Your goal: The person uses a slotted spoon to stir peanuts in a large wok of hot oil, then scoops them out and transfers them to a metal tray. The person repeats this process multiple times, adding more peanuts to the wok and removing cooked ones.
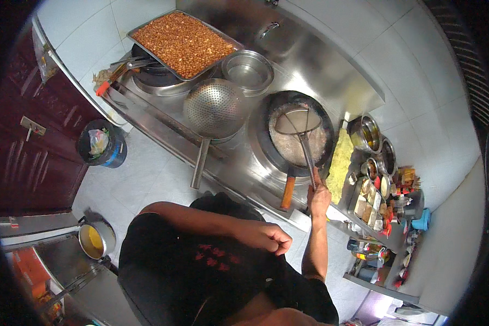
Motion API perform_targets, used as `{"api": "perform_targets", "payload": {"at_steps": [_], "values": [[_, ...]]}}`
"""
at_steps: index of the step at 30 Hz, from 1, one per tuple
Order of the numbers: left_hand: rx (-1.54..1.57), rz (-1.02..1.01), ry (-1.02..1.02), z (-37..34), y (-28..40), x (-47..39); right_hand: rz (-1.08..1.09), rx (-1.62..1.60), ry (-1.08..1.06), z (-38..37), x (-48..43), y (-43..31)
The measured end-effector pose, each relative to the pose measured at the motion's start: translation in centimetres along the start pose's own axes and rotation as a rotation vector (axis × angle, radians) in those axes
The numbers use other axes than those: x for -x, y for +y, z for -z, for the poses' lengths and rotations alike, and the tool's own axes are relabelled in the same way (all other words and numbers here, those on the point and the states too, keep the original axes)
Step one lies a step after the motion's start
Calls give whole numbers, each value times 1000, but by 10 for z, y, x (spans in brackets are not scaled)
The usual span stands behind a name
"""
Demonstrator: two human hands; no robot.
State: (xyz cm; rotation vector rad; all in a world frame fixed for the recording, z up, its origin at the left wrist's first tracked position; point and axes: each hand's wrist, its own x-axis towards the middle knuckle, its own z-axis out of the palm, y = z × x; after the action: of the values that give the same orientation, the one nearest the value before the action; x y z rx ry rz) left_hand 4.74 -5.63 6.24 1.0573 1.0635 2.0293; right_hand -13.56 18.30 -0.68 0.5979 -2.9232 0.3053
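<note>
My right hand [320, 199] grips the metal handle of a round wire-mesh skimmer [298, 122]. The skimmer's mesh is over a dark wok [330, 134] full of pale, foaming liquid [283, 144]. A wooden wok handle [287, 193] points towards me, left of that hand. My left hand [275, 239] is curled into a fist in front of my black shirt, with nothing visible in it. Left of the wok, a large perforated metal strainer [214, 108] rests on a pot or bowl, its long handle reaching past the counter's front edge.
A tray of brown peanuts [183, 42] stands at the back left beside a steel basin [247, 71]. A yellow cloth [340, 163] lies right of the wok, near metal pots [366, 132] and a seasoning tray [368, 205]. A bin [106, 144] and a pot [98, 238] are to the left.
</note>
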Motion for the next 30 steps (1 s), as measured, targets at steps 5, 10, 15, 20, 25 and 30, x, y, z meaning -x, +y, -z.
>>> {"api": "perform_targets", "payload": {"at_steps": [5,10,15,20,25,30], "values": [[-5,48,-38,1,-3,0,19,132,11,37,19,10],[-3,69,-40,0,-6,2,-83,59,-16,81,32,3],[-50,81,-8,3,-9,5,-88,-138,51,116,43,6],[-55,78,-33,11,-10,8,-362,-105,-48,153,55,15],[-67,26,-19,12,-8,7,-334,-230,-85,184,68,17],[-53,66,-9,12,-9,3,-381,-295,-181,184,77,19]]}}
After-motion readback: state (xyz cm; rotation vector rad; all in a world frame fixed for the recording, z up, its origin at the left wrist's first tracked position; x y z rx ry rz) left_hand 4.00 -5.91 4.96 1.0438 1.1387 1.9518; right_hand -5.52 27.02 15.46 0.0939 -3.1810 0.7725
